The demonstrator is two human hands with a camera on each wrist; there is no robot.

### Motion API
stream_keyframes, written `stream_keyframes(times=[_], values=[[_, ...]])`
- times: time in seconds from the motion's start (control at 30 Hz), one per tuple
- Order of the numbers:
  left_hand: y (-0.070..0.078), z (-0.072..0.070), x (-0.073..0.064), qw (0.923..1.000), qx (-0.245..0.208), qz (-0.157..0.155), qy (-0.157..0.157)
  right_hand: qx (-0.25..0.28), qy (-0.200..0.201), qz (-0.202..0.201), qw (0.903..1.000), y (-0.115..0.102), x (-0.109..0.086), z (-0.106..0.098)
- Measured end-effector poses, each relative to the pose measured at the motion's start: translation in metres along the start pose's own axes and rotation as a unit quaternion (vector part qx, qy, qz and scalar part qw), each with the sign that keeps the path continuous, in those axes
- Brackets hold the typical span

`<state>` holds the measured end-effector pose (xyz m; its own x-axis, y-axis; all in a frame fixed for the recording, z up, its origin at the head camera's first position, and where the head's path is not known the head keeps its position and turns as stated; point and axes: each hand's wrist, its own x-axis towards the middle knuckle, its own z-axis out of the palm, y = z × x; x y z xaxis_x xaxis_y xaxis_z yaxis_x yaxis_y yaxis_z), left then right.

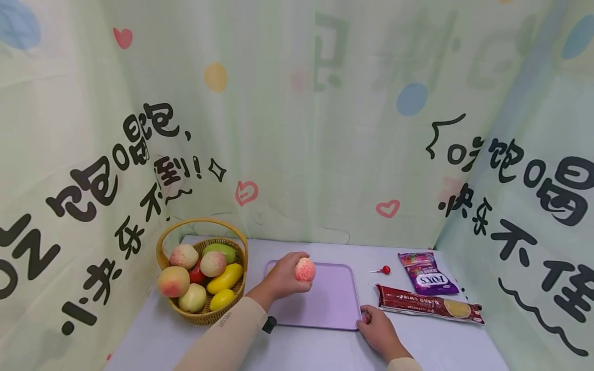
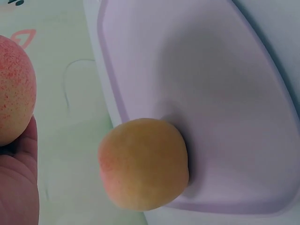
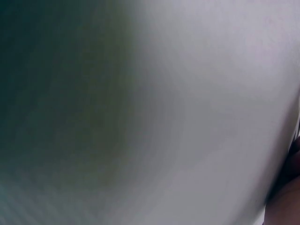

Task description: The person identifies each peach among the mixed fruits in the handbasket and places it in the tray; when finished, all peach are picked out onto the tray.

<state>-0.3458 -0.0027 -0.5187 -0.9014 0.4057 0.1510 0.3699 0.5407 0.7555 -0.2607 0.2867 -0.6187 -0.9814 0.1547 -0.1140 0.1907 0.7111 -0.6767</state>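
My left hand [image 1: 283, 275] grips a pink speckled peach [image 1: 305, 269] above the lilac tray [image 1: 325, 299]. In the left wrist view the held peach [image 2: 16, 91] shows at the left edge, with part of the hand [image 2: 18, 187] below it. A yellow-orange peach [image 2: 144, 164] sits at the tray's end there; my left hand mostly hides it in the head view. At the tray's front right corner, my right hand [image 1: 378, 330] pinches the rim with curled fingers. The right wrist view is mostly blurred pale surface, with a bit of hand [image 3: 283, 201] at its right edge.
A wicker basket [image 1: 201, 319] of peaches, a yellow mango-like fruit [image 1: 225, 278] and other fruit stands left. To the right lie a red lollipop [image 1: 385, 269], a purple FOX'S candy bag [image 1: 428, 275] and a long dark-red snack packet [image 1: 429, 304]. Printed curtains [image 1: 287, 154] enclose the table.
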Motion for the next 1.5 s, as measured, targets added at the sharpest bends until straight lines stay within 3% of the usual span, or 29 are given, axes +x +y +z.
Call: stream_keyframes(times=[0.27, 1.13, 1.5], values=[[0.002, 0.007, 0.003, 0.9997, -0.005, -0.018, -0.015, 0.001, -0.002, 0.003, 1.0000, -0.001, 0.000, -0.001], [-0.001, 0.022, 0.014, 0.9988, 0.011, -0.024, -0.042, 0.000, 0.002, 0.004, 1.0000, -0.002, -0.003, -0.001], [-0.007, 0.025, 0.018, 0.9980, 0.043, -0.002, -0.047, 0.003, 0.003, 0.008, 1.0000, -0.001, 0.000, 0.000]])
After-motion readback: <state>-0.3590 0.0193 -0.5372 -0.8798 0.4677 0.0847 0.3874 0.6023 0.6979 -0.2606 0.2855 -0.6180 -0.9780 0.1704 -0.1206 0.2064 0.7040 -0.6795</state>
